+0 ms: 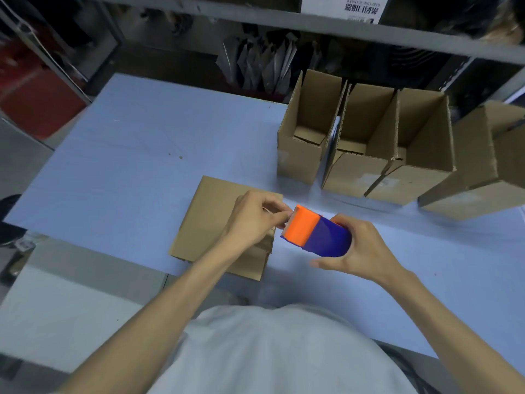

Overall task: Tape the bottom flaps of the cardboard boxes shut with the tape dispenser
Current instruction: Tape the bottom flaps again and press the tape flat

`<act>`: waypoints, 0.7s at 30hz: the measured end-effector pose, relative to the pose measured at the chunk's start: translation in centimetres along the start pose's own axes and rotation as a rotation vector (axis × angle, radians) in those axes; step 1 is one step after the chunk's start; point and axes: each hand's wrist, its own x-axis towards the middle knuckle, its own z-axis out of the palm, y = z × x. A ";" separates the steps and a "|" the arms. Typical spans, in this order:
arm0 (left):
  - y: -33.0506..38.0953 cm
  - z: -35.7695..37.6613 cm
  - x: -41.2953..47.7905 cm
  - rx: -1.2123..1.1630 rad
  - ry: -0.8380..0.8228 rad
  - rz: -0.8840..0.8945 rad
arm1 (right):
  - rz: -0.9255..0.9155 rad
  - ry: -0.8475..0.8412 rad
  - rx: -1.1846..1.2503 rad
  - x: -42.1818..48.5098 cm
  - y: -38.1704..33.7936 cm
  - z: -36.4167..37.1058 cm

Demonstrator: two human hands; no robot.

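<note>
A blue tape dispenser with an orange front [315, 231] is held above the table, its blue body gripped by my right hand [360, 248]. My left hand [255, 220] pinches at the dispenser's toothed orange end, where the tape comes out; the tape itself is too thin to make out. Under my left hand a flattened cardboard box [210, 220] lies on the table. Several upright cardboard boxes [363, 137] with open tops stand in a row at the back right.
The pale blue table [127, 155] runs left and forward, with its left edge dropping to the floor. Metal shelving [284, 24] holds grey packets at the back. A tilted box [483, 166] sits at the far right.
</note>
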 end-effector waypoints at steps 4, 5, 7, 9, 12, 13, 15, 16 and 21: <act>0.1 0.6 -0.5 0.107 0.116 -0.009 | -0.009 0.093 -0.033 -0.1 0.1 1.0; 0.0 0.7 -0.4 0.143 0.130 -0.028 | -0.031 0.102 -0.008 -0.2 0.1 1.0; -0.1 0.8 -0.4 0.218 0.135 -0.098 | -0.079 0.121 0.019 -0.2 0.1 0.8; -0.3 0.5 -0.2 0.254 0.122 -0.174 | -0.112 0.161 -0.031 -0.3 0.1 0.5; -0.5 0.0 0.1 0.157 0.070 -0.232 | -0.102 0.182 -0.071 -0.2 0.2 0.4; -0.4 -0.1 0.2 0.110 0.062 -0.253 | -0.096 0.186 -0.068 -0.1 0.2 0.5; -0.5 0.0 0.4 0.072 0.069 -0.297 | -0.098 0.201 -0.058 0.2 0.1 0.7; -0.5 0.0 0.5 0.078 0.077 -0.316 | -0.103 0.205 -0.060 0.3 0.0 0.9; -1.1 -0.1 1.0 0.066 0.060 -0.370 | -0.167 0.193 -0.137 1.0 0.0 1.1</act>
